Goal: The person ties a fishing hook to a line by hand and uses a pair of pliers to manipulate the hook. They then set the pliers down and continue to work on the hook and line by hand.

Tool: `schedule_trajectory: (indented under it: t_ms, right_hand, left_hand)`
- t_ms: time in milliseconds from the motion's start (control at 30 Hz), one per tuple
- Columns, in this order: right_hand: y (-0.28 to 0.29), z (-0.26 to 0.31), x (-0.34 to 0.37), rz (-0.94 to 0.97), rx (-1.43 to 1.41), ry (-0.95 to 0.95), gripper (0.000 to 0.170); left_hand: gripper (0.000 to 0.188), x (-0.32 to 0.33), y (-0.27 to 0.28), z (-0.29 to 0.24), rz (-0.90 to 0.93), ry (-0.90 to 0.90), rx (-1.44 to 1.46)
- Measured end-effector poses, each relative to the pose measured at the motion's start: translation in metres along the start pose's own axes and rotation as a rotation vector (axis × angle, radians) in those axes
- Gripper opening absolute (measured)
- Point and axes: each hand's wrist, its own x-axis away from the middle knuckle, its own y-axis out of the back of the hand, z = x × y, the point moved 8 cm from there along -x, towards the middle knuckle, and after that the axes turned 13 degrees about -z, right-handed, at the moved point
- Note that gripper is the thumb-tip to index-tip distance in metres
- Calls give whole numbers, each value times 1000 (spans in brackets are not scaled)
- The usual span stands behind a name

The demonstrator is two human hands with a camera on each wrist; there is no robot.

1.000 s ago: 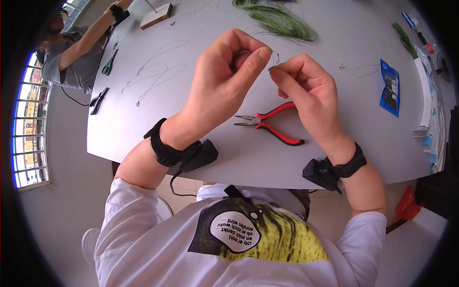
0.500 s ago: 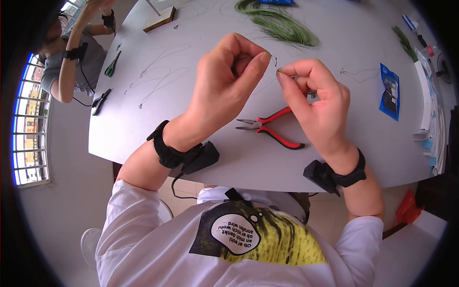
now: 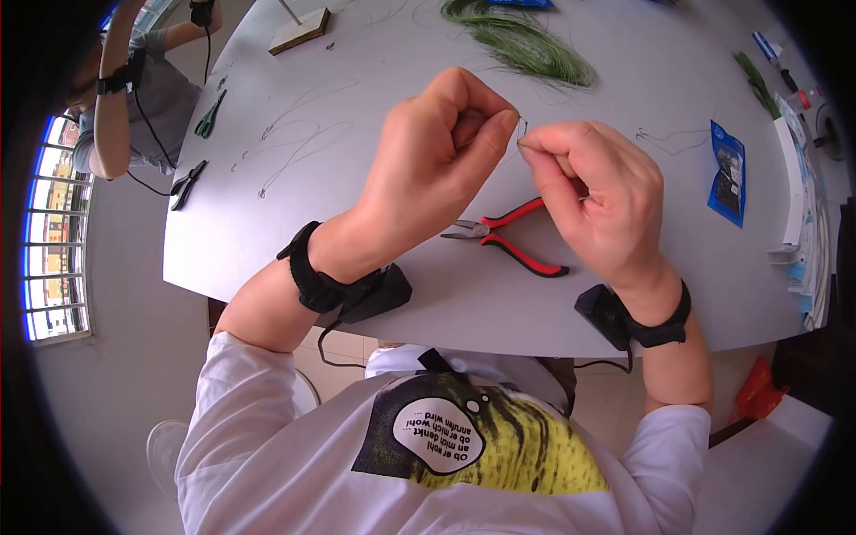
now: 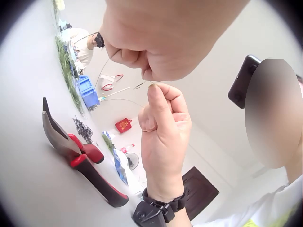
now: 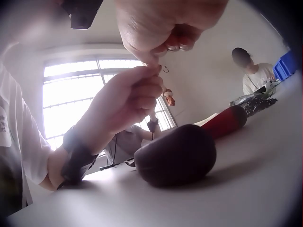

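Note:
Between the fingertips of both hands is a small dark fishhook (image 3: pixel 525 127) with thin fishing line. My left hand (image 3: pixel 437 160) pinches at the hook between thumb and forefinger. Just to its right, my right hand (image 3: pixel 602 187) pinches the line, its other fingers curled in. The right wrist view shows the hook's bend (image 5: pixel 166 69) sticking out beside the meeting fingertips. Exactly where each fingertip grips the hook or line is hidden. Below the hands, red-and-black pliers (image 3: pixel 526 254) lie on the table with parted jaws; the right hand partly covers one handle.
Several hooks with line (image 3: pixel 285 156) lie on the table (image 3: pixel 428 308) at left. Beyond are a green fibre bundle (image 3: pixel 530 49) and a wooden block with a rod (image 3: pixel 299 31). A blue packet (image 3: pixel 728 174) lies right. Another person (image 3: pixel 152 89) sits far left, near dark-handled pliers (image 3: pixel 187 185).
Both hands have shifted slightly to the right and toward me, still close together at the hook. The right hand has turned, with its fingers curling in more. The person at left has raised an arm.

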Motion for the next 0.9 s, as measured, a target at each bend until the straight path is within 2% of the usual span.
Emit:
schedule_trajectory:
  t_ms: [133, 333, 433, 533, 600, 733, 833, 900]
  right_hand:
    - [2, 2, -2, 22, 35, 58, 15]
    - [3, 3, -2, 26, 36, 88, 15]
    - [3, 4, -2, 24, 38, 117, 16]
    - [5, 6, -2, -10, 61, 204, 16]
    - [6, 3, -3, 2, 73, 221, 16]
    - [9, 0, -7, 12, 42, 172, 15]
    - [8, -8, -6, 36, 6, 75, 14]
    - [7, -21, -2, 2, -94, -68, 12]
  left_hand:
    - [10, 0, 0, -5, 2, -70, -75]
    - [10, 0, 2, -4, 10, 39, 37]
    - [8, 1, -1, 0, 54, 67, 37]
    - [10, 1, -3, -1, 87, 4, -20]
    - [11, 3, -9, -5, 188, 23, -92]
    - [12, 3, -11, -4, 240, 61, -62]
    - [12, 5, -13, -2, 269, 97, -32]
    - [13, 5, -14, 1, 269, 132, 12]
